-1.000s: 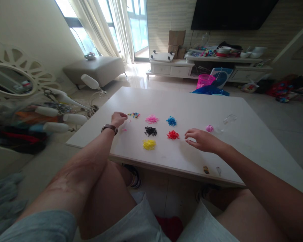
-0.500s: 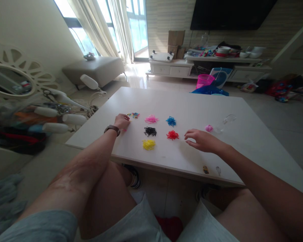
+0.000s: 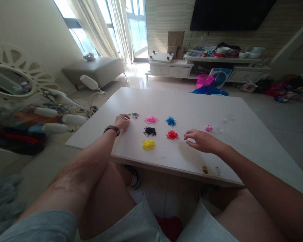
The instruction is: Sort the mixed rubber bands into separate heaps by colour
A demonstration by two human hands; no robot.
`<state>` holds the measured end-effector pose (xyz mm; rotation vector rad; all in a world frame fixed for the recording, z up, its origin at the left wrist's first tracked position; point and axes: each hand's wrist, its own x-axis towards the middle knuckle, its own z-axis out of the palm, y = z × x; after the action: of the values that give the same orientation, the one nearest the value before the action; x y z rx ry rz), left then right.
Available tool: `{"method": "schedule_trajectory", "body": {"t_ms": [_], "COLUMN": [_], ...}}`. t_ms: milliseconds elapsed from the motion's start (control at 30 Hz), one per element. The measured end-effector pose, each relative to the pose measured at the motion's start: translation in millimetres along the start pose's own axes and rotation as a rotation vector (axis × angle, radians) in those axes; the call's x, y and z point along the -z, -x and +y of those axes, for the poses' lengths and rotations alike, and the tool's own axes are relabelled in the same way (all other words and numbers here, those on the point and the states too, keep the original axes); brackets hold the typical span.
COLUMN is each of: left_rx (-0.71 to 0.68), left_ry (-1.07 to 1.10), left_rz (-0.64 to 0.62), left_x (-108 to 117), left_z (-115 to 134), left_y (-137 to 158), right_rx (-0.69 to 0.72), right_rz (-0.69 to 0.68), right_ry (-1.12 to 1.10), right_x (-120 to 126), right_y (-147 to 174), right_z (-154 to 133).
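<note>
My left hand, with a dark watch at the wrist, rests at the table's left side beside a pile of mixed-colour rubber bands. Its fingers are curled together, and a tiny pale bit shows at the fingertips. A pinkish-red piece lies just below that hand. To its right are piles of pink bands, black bands, yellow bands, blue bands and red bands. My right hand hovers over or rests on the table right of the red pile, fingers apart, holding nothing.
On the right of the white table lie a pink ball-like object and a clear plastic piece. Near the front edge are a small yellow-and-dark item and a clear piece. A lamp stands at the left.
My left fingers have shifted very slightly near the mixed pile, and a small pale bit now shows at their tips. My right hand stays in place.
</note>
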<state>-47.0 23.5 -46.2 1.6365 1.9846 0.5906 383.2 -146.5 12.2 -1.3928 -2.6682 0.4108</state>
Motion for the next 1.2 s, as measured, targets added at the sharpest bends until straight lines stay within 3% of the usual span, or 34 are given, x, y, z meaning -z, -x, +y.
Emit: {"method": "schedule_trajectory", "body": {"t_ms": [133, 267, 500, 633, 800, 1000, 1200], "left_rx": [-0.052, -0.149, -0.436, -0.500, -0.543, -0.557, -0.566], "left_ry": [0.046, 0.173, 0.358, 0.515, 0.573, 0.624, 0.624], "left_rz": [0.002, -0.087, -0.408, -0.622, -0.783, -0.870, -0.874], "left_x": [3.1, 3.7, -11.1, -27.1, -40.2, -41.8, -41.5], "left_z": [5.8, 22.4, 76.1, 95.1, 104.8, 112.5, 112.9], "left_y": [0.9, 6.9, 48.3, 75.3, 96.9, 109.3, 110.8], "right_rx": [0.005, 0.010, 0.015, 0.041, 0.133, 0.141, 0.161], "right_rz": [0.007, 0.017, 0.021, 0.065, 0.093, 0.056, 0.055], "right_ry": [-0.002, -0.016, -0.030, -0.066, -0.171, -0.148, -0.144], "right_x": [-0.5, 0.5, 0.4, -3.7, -4.6, -7.4, -10.9], "right_y": [0.5, 0.6, -3.6, -7.6, -11.0, -12.4, -13.6], "right_z": [0.6, -1.7, -12.2, -19.9, -36.4, -49.9, -50.8]}}
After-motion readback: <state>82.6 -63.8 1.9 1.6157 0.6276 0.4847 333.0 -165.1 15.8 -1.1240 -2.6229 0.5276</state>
